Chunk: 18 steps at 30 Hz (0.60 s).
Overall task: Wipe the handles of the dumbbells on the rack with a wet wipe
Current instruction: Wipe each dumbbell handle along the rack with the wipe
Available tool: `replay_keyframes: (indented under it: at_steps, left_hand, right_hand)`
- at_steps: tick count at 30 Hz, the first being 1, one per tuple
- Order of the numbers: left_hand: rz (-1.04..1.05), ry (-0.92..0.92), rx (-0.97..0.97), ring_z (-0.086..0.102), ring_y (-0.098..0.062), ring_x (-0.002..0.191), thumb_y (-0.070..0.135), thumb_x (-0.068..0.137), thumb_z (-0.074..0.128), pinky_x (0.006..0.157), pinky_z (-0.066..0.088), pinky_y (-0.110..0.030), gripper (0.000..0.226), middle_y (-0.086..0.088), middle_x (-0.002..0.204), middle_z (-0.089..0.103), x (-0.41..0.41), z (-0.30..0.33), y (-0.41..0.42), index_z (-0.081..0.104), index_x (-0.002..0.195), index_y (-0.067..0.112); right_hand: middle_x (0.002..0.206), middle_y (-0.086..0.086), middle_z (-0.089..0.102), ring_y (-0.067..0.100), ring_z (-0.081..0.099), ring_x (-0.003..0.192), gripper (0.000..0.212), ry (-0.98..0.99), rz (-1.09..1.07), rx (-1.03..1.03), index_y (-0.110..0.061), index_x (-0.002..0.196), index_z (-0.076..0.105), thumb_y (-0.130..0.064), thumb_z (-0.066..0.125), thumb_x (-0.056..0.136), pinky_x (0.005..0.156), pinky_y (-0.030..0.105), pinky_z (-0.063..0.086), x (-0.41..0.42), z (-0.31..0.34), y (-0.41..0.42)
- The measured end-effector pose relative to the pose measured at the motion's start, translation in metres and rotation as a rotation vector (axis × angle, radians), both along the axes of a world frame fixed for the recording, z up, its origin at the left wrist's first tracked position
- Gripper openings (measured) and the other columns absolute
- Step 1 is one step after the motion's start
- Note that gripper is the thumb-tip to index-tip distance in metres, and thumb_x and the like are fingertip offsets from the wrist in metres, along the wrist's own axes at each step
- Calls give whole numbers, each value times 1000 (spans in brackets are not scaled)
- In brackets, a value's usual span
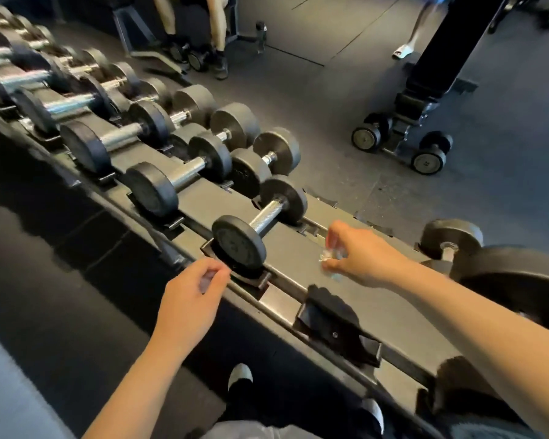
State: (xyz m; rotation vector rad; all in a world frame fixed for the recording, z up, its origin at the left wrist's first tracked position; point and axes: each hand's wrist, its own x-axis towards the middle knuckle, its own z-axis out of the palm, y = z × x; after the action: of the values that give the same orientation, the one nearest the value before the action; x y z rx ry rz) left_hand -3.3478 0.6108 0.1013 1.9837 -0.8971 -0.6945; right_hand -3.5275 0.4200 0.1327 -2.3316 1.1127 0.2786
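Observation:
A long black rack (301,248) runs from upper left to lower right and carries several black dumbbells with chrome handles. The nearest small dumbbell (268,212) lies on the upper tier in front of me. My right hand (357,253) hovers just right of that dumbbell and pinches a small crumpled wet wipe (325,256) between thumb and fingers. My left hand (192,296) hangs at the rack's front edge, beside the dumbbell's near weight plate, fingers loosely curled and holding nothing.
A larger dumbbell (450,242) sits at the right on the rack. An empty saddle (330,315) lies near me. A black bench on wheels (425,99) stands on the floor beyond, and people's legs (219,33) show at the top.

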Motion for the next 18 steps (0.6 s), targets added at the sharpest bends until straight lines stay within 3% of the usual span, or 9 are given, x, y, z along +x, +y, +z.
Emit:
replay_keyframes:
  at_steps: [4, 8, 13, 16, 18]
  left_hand:
    - [-5, -4, 17, 60, 4, 91, 25, 94, 57, 71, 41, -6, 8, 13, 95, 66, 59, 7, 17, 64, 96, 28]
    - [-61, 17, 32, 54, 14, 90, 23, 94, 57, 69, 40, -1, 11, 17, 95, 63, 79, 4, 28, 60, 93, 34]
    - [-138, 50, 72, 53, 15, 92, 23, 93, 58, 74, 41, -1, 17, 17, 96, 61, 87, -9, 23, 55, 94, 39]
    - [-186, 11, 97, 54, 12, 94, 26, 93, 58, 75, 41, -1, 14, 19, 97, 61, 95, -18, 6, 55, 96, 40]
    - [-185, -25, 91, 54, 9, 95, 30, 93, 57, 76, 43, -3, 8, 19, 98, 61, 97, -21, -16, 57, 98, 37]
  right_hand:
    - [102, 1, 61, 21, 57, 93, 16, -90, -93, -17, -23, 101, 53, -31, 61, 89, 75, 31, 44, 65, -30, 28]
    - [105, -5, 56, 16, 59, 95, 9, -375, -367, 172, -27, 95, 59, -21, 63, 88, 82, 31, 49, 95, -52, 41]
    - [104, 7, 64, 26, 66, 92, 12, -575, -567, 498, -23, 88, 68, -12, 65, 88, 81, 41, 57, 88, -63, 20]
    - [100, 3, 63, 23, 66, 85, 13, -560, -668, 394, -25, 91, 64, -16, 71, 84, 72, 34, 58, 95, -72, 8]
    - [99, 0, 61, 16, 64, 83, 18, -547, -615, 392, -25, 91, 58, -17, 72, 83, 66, 27, 57, 112, -78, 6]
